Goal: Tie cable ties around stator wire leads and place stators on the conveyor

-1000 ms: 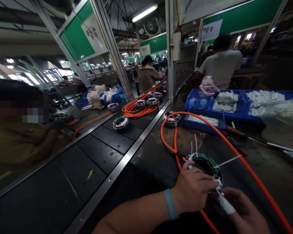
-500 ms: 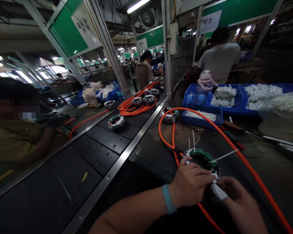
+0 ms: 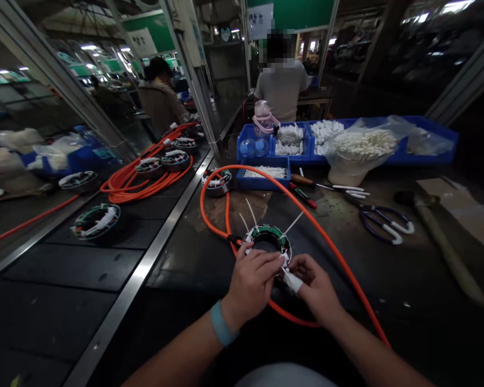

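A motor stator (image 3: 264, 232), ring-shaped with green windings, rests on the dark bench in front of me. Several thin white cable ties (image 3: 293, 223) stick up and out from its rim. My left hand (image 3: 253, 280), with a blue band at the wrist, grips the stator's near left side, fingers laid across towards the right. At the ring's near right edge, my right hand (image 3: 315, 287) is closed with its fingertips against the windings; white wrapping (image 3: 293, 281) covers its thumb tip. What lies between those fingertips is too small to make out. An orange cable (image 3: 334, 236) loops around from the stator.
Behind stand blue bins (image 3: 262, 180) of white sleeves and ties, and a bagged tub (image 3: 347, 166). Pliers (image 3: 381, 223), a screwdriver (image 3: 306, 180) and a mallet (image 3: 447, 247) lie right. More stators (image 3: 95, 221) sit on the conveyor (image 3: 60, 269) at left. People work beyond.
My view has swung to the right, bringing the pliers and mallet into sight and the co-worker at left out of it. Both hands stay at the stator in nearly the same hold.
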`<state>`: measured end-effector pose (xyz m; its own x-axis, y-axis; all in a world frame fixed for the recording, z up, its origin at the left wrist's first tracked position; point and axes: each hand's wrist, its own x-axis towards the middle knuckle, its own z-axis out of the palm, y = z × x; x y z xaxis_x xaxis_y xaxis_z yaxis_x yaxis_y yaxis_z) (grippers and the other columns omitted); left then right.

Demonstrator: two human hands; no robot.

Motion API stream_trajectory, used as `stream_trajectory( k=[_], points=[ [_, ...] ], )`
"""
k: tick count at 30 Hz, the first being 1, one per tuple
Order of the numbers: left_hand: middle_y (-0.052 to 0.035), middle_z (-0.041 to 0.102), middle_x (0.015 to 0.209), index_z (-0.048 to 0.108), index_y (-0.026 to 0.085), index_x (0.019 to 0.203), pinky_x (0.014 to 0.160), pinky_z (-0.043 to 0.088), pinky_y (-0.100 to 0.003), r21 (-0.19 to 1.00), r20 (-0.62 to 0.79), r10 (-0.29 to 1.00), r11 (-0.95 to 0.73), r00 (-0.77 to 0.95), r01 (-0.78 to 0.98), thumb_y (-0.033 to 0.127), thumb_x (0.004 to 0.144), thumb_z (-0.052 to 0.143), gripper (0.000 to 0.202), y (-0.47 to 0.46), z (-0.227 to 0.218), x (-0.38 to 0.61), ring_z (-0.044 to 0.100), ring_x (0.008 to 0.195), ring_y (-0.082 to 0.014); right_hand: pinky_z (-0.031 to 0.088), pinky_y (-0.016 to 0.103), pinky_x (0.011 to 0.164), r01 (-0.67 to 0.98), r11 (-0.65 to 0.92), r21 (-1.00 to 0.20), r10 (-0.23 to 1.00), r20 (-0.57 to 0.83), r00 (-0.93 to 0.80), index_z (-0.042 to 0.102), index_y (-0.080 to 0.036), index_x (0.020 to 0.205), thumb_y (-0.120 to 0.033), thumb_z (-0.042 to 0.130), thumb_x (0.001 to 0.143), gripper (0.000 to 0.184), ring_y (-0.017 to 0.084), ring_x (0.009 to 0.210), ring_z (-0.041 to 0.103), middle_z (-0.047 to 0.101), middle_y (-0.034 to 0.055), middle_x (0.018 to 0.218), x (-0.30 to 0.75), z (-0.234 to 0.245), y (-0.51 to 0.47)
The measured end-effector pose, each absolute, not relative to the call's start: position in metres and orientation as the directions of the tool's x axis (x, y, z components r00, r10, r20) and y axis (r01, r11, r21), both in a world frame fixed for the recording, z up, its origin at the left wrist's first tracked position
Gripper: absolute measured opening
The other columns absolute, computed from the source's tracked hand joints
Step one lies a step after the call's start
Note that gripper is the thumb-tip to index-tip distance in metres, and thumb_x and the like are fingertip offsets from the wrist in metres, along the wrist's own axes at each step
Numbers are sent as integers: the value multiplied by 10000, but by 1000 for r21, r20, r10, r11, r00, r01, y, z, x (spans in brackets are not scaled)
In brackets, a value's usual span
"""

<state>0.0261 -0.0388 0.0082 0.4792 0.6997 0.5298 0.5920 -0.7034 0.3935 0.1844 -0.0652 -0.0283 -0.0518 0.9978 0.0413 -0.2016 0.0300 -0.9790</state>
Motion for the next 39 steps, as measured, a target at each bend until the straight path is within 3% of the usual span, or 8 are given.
stream_trajectory(
  k=[5,13,20,26,32,39],
  points=[
    [-21,683,989,624,236,1038,981,300,-442,383,554,682,-719,479,581,91,828,485,291,-38,7,27,588,876,-146,460,288,845,-309,77,-948,980,129,-150,472,-222,886,-263,645,780,207,157,909,582,590,30,944,191,-37,-77],
    [-11,679,1000,612,257,1074,983,298,-443,385,566,671,-729,478,567,76,814,497,337,-37,5,27,585,889,-150,468,260,777,-185,89,-979,986,113,-124,505,-213,865,-249,641,772,168,144,829,569,569,16,871,190,-33,-70],
    [-23,679,1001,618,253,1070,982,301,-452,377,568,669,-730,480,570,82,817,497,329,-36,4,27,586,892,-158,458,317,847,-199,84,-976,978,119,-171,470,-217,884,-229,612,791,171,171,913,566,582,44,951,194,-35,-80],
    [-19,677,1013,615,269,1082,982,297,-458,382,561,673,-726,481,571,87,820,496,341,-37,4,27,585,885,-159,471,253,730,-155,41,-987,993,57,-106,498,-203,832,-249,659,741,190,142,782,568,565,2,822,189,-29,-69],
    [-12,677,1011,604,270,1099,986,288,-451,396,561,676,-726,478,563,81,819,505,352,-37,4,26,581,898,-155,458,318,840,-244,65,-967,984,103,-145,479,-213,870,-254,648,766,203,173,902,571,588,44,936,191,-34,-78],
    [-13,676,1015,613,266,1074,990,284,-456,396,561,677,-725,477,563,75,815,506,339,-35,3,27,585,897,-154,463,284,792,-237,84,-968,991,107,-83,486,-212,846,-247,644,758,184,157,848,578,589,24,883,187,-35,-75]
  ],
)
